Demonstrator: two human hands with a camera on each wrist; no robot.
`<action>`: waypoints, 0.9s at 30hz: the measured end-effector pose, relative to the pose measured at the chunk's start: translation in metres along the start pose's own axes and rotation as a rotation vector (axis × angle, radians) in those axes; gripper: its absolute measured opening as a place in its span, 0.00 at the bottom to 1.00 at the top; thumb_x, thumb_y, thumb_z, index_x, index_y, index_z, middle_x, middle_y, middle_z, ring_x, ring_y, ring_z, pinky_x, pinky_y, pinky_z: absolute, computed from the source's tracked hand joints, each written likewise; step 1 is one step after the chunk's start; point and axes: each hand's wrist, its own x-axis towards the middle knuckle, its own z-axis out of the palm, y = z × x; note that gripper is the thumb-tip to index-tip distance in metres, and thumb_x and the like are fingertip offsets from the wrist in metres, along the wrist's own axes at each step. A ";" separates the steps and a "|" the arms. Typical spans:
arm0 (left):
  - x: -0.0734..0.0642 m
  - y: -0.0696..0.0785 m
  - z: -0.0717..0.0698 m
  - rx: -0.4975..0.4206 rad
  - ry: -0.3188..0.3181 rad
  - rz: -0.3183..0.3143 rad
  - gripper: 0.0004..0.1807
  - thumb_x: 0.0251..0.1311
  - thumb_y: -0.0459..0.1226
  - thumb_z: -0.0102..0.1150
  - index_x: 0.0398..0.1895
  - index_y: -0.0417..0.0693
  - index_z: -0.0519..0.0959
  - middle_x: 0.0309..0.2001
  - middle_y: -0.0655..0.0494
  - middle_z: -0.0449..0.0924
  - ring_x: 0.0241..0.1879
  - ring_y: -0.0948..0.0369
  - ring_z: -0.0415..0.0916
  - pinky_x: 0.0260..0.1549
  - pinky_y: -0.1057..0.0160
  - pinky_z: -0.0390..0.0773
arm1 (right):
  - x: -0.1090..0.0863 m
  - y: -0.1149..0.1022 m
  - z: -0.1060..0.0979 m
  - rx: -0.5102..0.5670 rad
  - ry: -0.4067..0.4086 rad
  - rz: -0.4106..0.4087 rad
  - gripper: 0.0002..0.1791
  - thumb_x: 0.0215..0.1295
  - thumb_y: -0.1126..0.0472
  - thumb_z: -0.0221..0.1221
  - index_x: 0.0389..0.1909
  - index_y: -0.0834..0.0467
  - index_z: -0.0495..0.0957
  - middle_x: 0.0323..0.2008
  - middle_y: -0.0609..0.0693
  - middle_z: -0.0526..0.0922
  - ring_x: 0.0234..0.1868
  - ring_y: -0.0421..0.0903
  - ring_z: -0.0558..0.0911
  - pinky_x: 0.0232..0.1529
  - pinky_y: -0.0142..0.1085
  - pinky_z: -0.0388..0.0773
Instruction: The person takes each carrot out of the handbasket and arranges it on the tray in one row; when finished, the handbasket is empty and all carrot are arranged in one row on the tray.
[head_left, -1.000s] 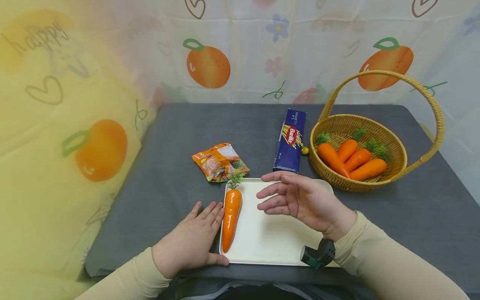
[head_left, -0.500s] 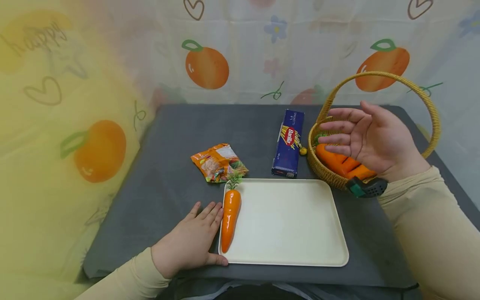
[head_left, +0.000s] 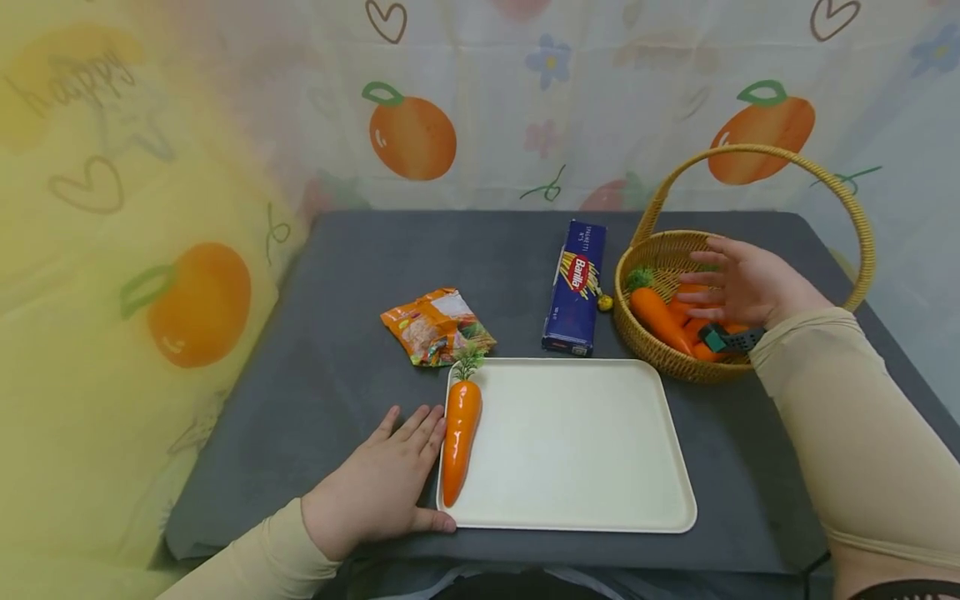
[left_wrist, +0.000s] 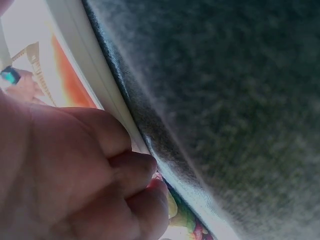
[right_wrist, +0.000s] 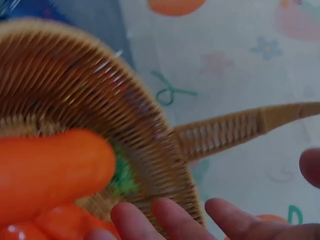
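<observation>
My left hand [head_left: 378, 483] lies flat with fingers spread along the left edge of a cream tray [head_left: 577, 450], fingertips and thumb right at its rim. On the tray's left side rests one orange toy carrot [head_left: 461, 442] with a green top. Over the wicker basket [head_left: 652, 362] at the right, my right hand [head_left: 757, 283] reaches in with its fingers extended and nothing between them. Several carrots [head_left: 656, 321] lie in the basket, partly hidden by that hand. The right wrist view shows a carrot [right_wrist: 55, 172] close by the fingers, inside the woven wall.
A blue spaghetti box [head_left: 575, 287] lies behind the tray, with a small gold ball [head_left: 604, 302] between it and the basket. An orange food packet [head_left: 438, 325] sits at the tray's back left. The basket's tall handle [head_left: 862, 225] arches over the right arm's side.
My right hand has moved from above the tray to the right and away from me, then lowered into the basket. The left hand, tray and its carrot have stayed put.
</observation>
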 end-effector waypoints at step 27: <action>0.001 -0.002 -0.001 -0.053 -0.009 0.003 0.74 0.53 0.83 0.61 0.91 0.45 0.54 0.91 0.49 0.47 0.90 0.49 0.50 0.86 0.34 0.51 | 0.051 -0.003 0.021 -0.508 -0.057 0.209 0.44 0.91 0.41 0.27 0.88 0.72 0.34 0.86 0.78 0.39 0.86 0.77 0.48 0.86 0.67 0.52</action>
